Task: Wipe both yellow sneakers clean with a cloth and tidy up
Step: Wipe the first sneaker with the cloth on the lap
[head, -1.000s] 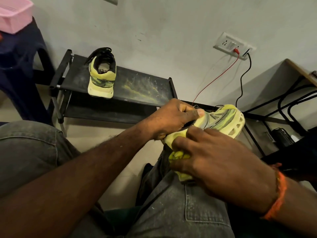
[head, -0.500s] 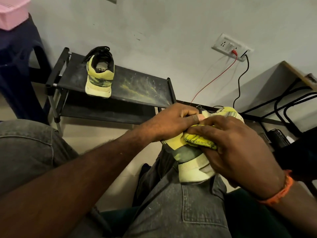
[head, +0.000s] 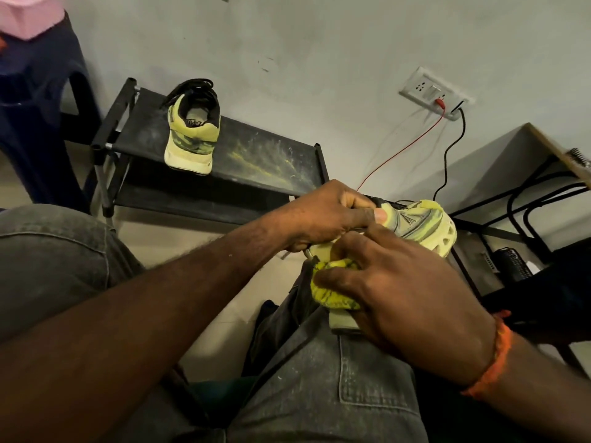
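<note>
On the black shoe rack (head: 262, 167) one yellow sneaker (head: 192, 139) is parked, while the other sneaker (head: 422, 223) is gripped on the lap by the left hand (head: 326, 215) and, apparently mid-wipe, rubbed near its heel with the bunched yellow cloth (head: 332, 289) clutched in the right hand (head: 399, 295); further strokes seem required.

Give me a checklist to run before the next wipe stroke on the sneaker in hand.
1. Held sneaker steadied: ok, the left hand grips it, its heel resting on the right thigh.
2. Cloth in hand: ok, the right hand holds it bunched against the sneaker's side.
3. Cloth fit for wiping: not ok, it shows dark streaks.
4. Toe area reachable: ok, it shows bare beyond both hands.
5. Second sneaker parked safely: ok, upright on the shoe rack, heel toward the camera.
6. Held sneaker's far side clean: cannot tell, it is hidden.
</note>
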